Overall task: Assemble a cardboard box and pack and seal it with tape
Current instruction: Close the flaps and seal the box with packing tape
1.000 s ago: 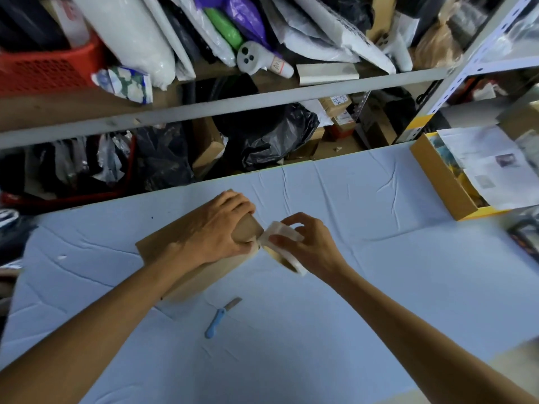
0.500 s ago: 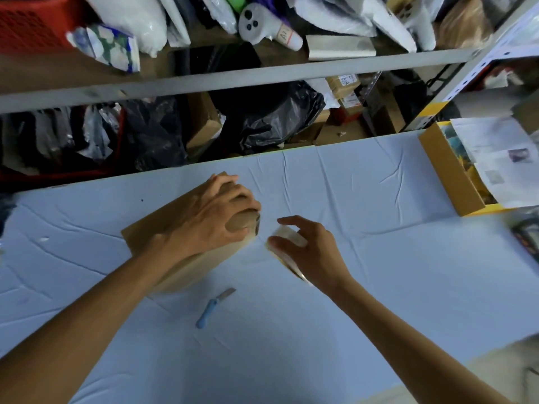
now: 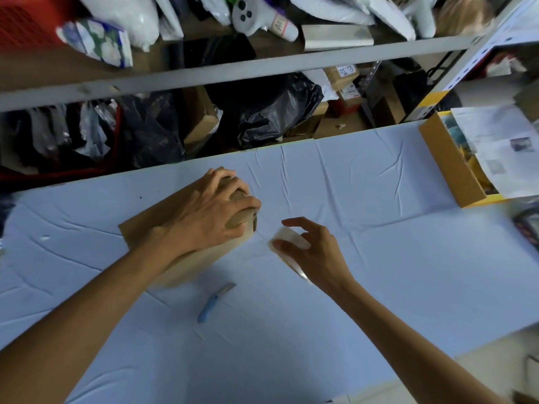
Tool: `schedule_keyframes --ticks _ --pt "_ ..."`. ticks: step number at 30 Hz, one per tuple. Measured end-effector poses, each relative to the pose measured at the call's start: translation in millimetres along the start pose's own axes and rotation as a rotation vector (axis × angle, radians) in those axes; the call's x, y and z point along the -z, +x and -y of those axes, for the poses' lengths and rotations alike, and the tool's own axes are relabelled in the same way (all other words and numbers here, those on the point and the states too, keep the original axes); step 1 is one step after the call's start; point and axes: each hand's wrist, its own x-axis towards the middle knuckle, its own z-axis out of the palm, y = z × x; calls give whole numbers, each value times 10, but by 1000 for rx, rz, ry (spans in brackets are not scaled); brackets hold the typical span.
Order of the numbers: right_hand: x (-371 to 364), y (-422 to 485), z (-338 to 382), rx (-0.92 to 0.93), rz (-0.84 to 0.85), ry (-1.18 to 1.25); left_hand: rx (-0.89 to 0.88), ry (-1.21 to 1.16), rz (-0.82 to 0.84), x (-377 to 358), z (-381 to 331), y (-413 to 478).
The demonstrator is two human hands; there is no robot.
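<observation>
Left hand [image 3: 210, 220]: lies on top of the cardboard box [image 3: 140, 228], fingers curled over its far right corner and gripping it. The box lies flat under this palm and forearm, and its closed top runs back leftward from the wrist. Its front face shows just below the wrist.

Right hand [image 3: 316, 255]: grasps the tape roll [image 3: 290, 239], with the thumb on the roll's near-left edge and the index finger arched above it. The other fingers are loosely bent round the far side. The roll is tilted and blurred. Cannot tell whether a strip of tape runs from it to the box.

Gap: the two hands are near each other but apart. The roll sits just right of the box corner that the left hand covers, not touching it.

Blue-handled knife [image 3: 214, 301]: lies on the table [image 3: 379, 258] between the two forearms, nearer the viewer than both hands, blade end toward the right hand. Neither hand touches it.

Right of the right hand, well apart: open carton [image 3: 449, 170] at the table's far edge, with printed sheets lying over it.

Beyond both hands: shelf [image 3: 262, 68] crowded with bags and parcels, and a black bag [image 3: 274, 112] below its rail.
</observation>
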Motion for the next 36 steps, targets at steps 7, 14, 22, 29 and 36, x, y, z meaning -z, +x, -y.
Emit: schedule_keyframes --ticks 7,14,22,29,36 --pt "72 -45 -123 116 108 78 19 -65 69 3 -21 1" --pt "70 17 -153 75 113 97 134 -214 8 5 -37 34" --pt "34 140 -99 -202 138 -24 135 -144 -27 -102 -80 114" --pt "1 80 -133 -329 106 -154 128 -123 -62 -106 -61 85" --pt "83 -195 -107 -76 61 -20 130 -151 -38 -77 -5 60"
